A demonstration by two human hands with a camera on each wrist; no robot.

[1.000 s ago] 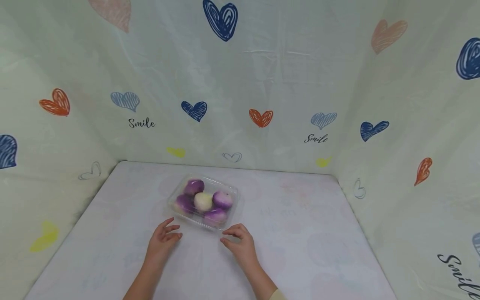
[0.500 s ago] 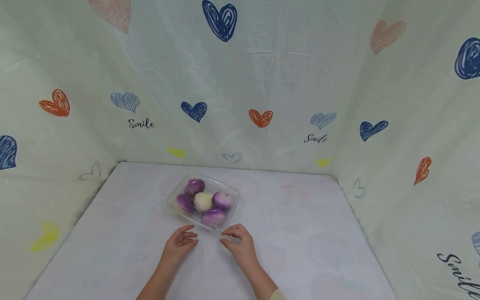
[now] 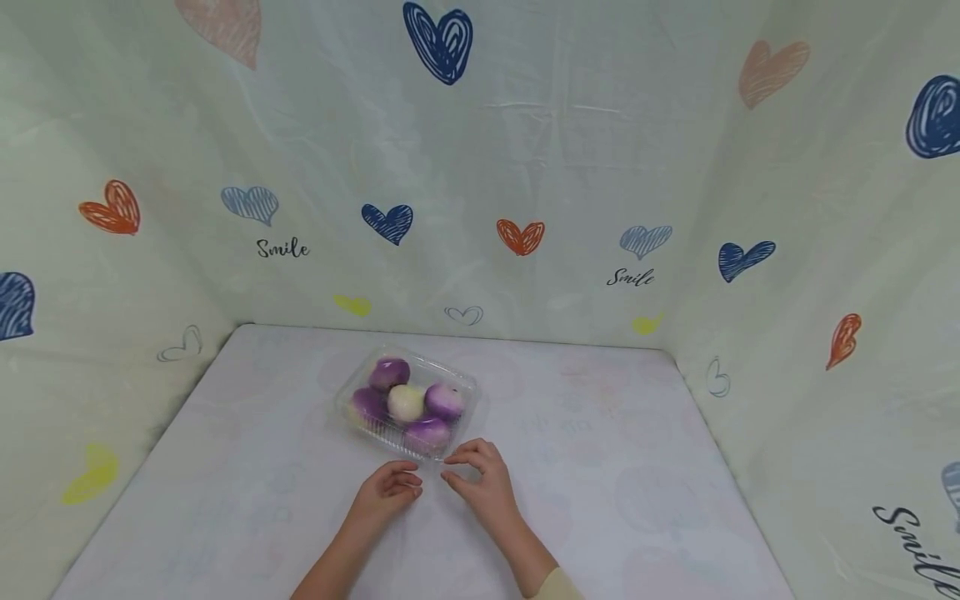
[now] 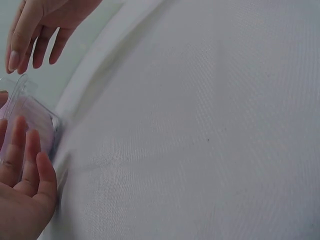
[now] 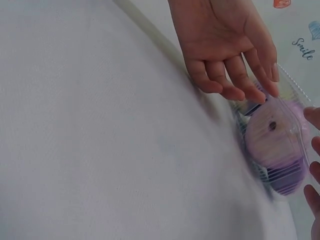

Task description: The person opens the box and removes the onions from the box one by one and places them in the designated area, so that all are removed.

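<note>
A clear plastic clamshell container [image 3: 397, 443] sits closed on the white-covered table, holding several round purple-and-white vegetables [image 3: 389, 373] and one paler vegetable [image 3: 406, 403]. My left hand [image 3: 386, 496] is just in front of the container's near edge, fingers loosely bent and nothing between them. Close to the near right corner is my right hand [image 3: 487, 487], its thumb and fingers apart, fingertips right at the rim. In the left wrist view the right hand [image 4: 47, 30] hangs over the container's corner. The right wrist view has the left hand [image 5: 225, 45] beside the container's ribbed side.
A white cloth covers the table [image 3: 637, 450]. Behind and at both sides hangs a pale curtain [image 3: 562, 167] printed with hearts and the word Smile.
My left hand has moved right and slightly nearer, from the container's left side to in front of its near edge. The right hand has shifted only slightly. The container stays in place.
</note>
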